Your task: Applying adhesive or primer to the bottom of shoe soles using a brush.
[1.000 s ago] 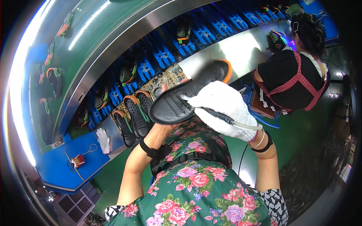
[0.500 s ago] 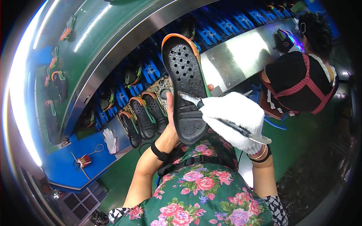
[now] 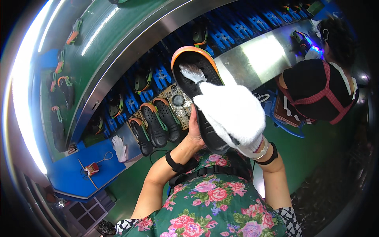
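A black shoe sole (image 3: 184, 83) with an orange and green rim is held up in front of me, its orange toe end pointing away. My bare left hand (image 3: 194, 130) grips its left edge near the middle, fingers mostly hidden behind it. In a white knitted glove, my right hand (image 3: 235, 114) closes around a brush (image 3: 193, 73); the handle is largely covered by the glove. The brush's bristles lie against the sole's surface near the toe. Left of the sole, several similar black shoes (image 3: 153, 123) stand side by side on a patterned board (image 3: 185, 114) with a round grey cap (image 3: 178, 100).
Blue holders (image 3: 223, 38) line the conveyor behind a metal panel (image 3: 264, 55). At right a co-worker (image 3: 310, 89) sits near a blue stool (image 3: 290, 133). On the left, a blue table (image 3: 75, 179) carries a white glove (image 3: 119, 148) and a small red device (image 3: 92, 169).
My right hand has moved the brush from the sole's middle up toward its toe end. The gloved hand now covers much of the sole's lower half.
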Available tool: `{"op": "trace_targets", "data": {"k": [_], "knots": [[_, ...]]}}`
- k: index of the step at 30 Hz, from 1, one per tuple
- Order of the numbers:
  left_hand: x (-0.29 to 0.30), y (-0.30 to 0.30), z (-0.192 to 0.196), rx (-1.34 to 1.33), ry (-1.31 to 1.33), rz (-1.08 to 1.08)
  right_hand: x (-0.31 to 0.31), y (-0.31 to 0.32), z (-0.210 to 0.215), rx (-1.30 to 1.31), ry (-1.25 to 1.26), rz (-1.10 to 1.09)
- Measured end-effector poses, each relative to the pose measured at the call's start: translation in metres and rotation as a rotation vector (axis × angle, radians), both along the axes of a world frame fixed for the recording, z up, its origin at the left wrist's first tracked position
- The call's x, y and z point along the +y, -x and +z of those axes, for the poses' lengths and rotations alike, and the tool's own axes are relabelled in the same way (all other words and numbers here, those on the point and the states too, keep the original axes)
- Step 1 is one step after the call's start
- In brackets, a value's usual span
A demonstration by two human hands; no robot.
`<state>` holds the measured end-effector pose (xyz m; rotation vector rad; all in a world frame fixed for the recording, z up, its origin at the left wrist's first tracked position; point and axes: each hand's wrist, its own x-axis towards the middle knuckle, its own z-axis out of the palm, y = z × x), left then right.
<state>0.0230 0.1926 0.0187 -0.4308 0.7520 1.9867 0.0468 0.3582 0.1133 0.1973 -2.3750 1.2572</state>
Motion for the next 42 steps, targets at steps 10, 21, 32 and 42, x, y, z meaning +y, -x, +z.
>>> {"op": "trace_targets", "data": {"k": [10, 21, 32, 42], "knots": [[0.007, 0.015, -0.005, -0.230, -0.478, 0.038, 0.002, 0.010, 0.000, 0.129, -0.067, -0.011], [0.012, 0.036, -0.023, -0.013, -0.536, -0.058, -0.006, 0.010, -0.020, 0.196, -0.059, 0.053], [0.012, 0.048, -0.021, 0.114, -0.343, 0.103, 0.003, 0.000, -0.021, 0.089, 0.108, 0.174], [0.024, 0.051, -0.006, 0.017, -0.795, 0.076, 0.000, -0.020, -0.018, 0.111, 0.228, 0.215]]}}
